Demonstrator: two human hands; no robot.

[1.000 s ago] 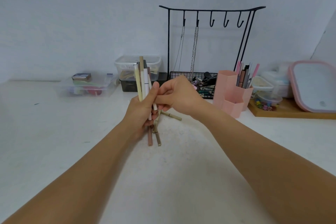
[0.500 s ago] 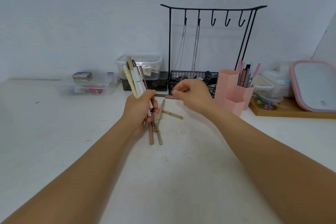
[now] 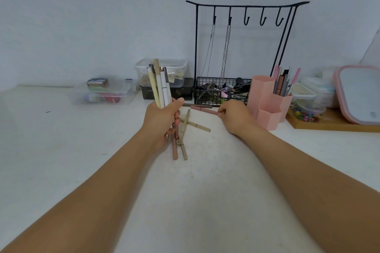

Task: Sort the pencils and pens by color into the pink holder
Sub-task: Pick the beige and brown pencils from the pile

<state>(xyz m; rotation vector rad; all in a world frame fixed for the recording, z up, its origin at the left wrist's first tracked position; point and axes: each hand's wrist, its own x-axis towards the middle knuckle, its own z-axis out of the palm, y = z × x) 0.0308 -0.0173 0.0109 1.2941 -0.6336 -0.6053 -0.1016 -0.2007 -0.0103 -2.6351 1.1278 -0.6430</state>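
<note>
My left hand (image 3: 162, 121) grips an upright bundle of cream, white and brown pens (image 3: 159, 86) above the white table. My right hand (image 3: 234, 115) pinches one end of a pink pen (image 3: 205, 110) that points left, level with the table, just left of the pink holder (image 3: 267, 100). The holder has hexagonal cells; its rear right cell holds several pink and grey pens (image 3: 284, 80). Below my left hand lie a pink pencil (image 3: 174, 148) and gold pens (image 3: 185, 129) in a loose crossed heap. A dark brown pen (image 3: 197, 105) lies behind the pink one.
A black hook stand (image 3: 242, 47) with hanging chains and a wire basket of clutter stands behind the holder. Clear plastic boxes (image 3: 102, 92) sit at the back left, a stacked box (image 3: 164, 80) at centre. A wooden tray (image 3: 329, 123) with small containers and a pink-rimmed lid is at right.
My right hand has drawn a pink pen out of the bundle and carried it right and down toward the pink holder. The left hand's bundle has tilted slightly left.
</note>
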